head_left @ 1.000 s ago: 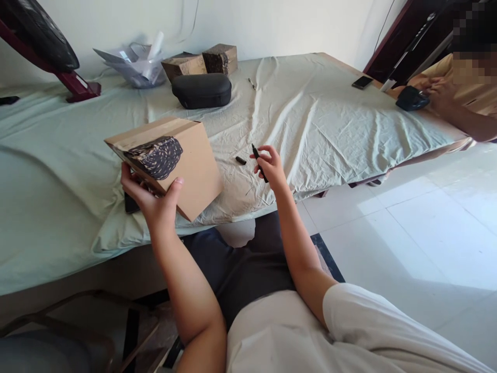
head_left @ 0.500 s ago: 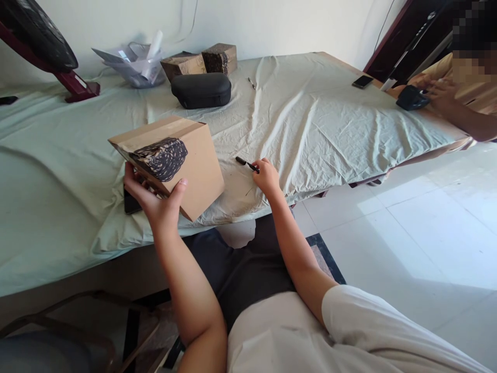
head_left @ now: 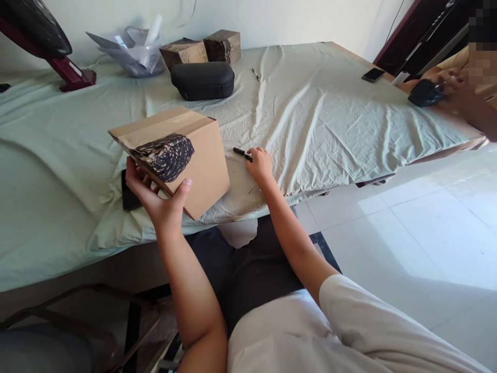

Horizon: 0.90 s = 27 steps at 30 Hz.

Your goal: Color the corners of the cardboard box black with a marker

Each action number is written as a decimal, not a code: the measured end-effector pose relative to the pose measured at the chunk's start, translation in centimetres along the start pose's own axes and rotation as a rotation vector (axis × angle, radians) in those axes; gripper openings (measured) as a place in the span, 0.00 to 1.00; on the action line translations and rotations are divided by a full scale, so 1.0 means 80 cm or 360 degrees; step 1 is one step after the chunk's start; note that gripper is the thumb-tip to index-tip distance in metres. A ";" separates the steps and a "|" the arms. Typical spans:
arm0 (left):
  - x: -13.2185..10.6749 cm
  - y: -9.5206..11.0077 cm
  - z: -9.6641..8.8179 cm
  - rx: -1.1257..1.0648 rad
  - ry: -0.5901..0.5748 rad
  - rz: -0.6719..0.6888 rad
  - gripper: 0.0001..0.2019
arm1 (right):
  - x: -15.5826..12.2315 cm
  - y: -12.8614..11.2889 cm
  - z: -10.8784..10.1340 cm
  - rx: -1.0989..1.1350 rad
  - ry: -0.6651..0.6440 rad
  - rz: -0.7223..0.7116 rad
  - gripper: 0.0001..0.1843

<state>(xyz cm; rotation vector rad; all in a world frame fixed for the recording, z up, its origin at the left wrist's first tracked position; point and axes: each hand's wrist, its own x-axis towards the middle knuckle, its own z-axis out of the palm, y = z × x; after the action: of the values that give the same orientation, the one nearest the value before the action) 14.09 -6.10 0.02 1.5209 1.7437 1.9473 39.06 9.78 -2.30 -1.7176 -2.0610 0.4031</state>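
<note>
My left hand [head_left: 161, 199] grips a brown cardboard box [head_left: 194, 160] from below and holds it tilted above the table edge. One face of the box carries a black scribbled patch. My right hand [head_left: 259, 163] rests on the pale green sheet [head_left: 330, 114], fingers closed on the end of a black marker [head_left: 241, 153]. The marker lies flat on the sheet and points left, just right of the box.
A dark phone [head_left: 127, 191] lies under the box. Further back are a black case [head_left: 202, 80], two small cartons [head_left: 200, 51], crumpled paper [head_left: 130, 49], a small pen [head_left: 255, 74] and a fan base [head_left: 73, 80]. At the right, another person's hand [head_left: 450, 83] touches a black object [head_left: 425, 93] near a phone [head_left: 373, 75].
My right hand came down from the air to the sheet with the marker, and the loose cap that lay there now sits in line with the marker. The box stayed in my left hand.
</note>
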 end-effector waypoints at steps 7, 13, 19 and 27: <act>-0.005 -0.008 0.004 -0.0220 0.0085 0.0085 0.60 | 0.022 -0.001 0.011 -0.0080 -0.0047 -0.0107 0.26; -0.006 -0.007 0.003 -0.0237 0.0066 0.0057 0.61 | 0.024 -0.001 0.015 -0.0081 -0.0023 -0.0180 0.23; -0.008 0.002 0.004 -0.0200 0.0072 -0.0095 0.60 | 0.037 -0.002 0.020 -0.0003 0.0004 -0.0091 0.15; -0.007 0.013 0.013 -0.0282 0.0077 -0.0066 0.59 | 0.036 -0.010 0.024 -0.0137 0.0019 -0.0107 0.13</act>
<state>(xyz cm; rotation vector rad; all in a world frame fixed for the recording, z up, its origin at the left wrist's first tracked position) 15.62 -6.09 0.31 1.3790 1.5589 2.0717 36.98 12.55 -3.17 -1.6897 -2.1498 0.2865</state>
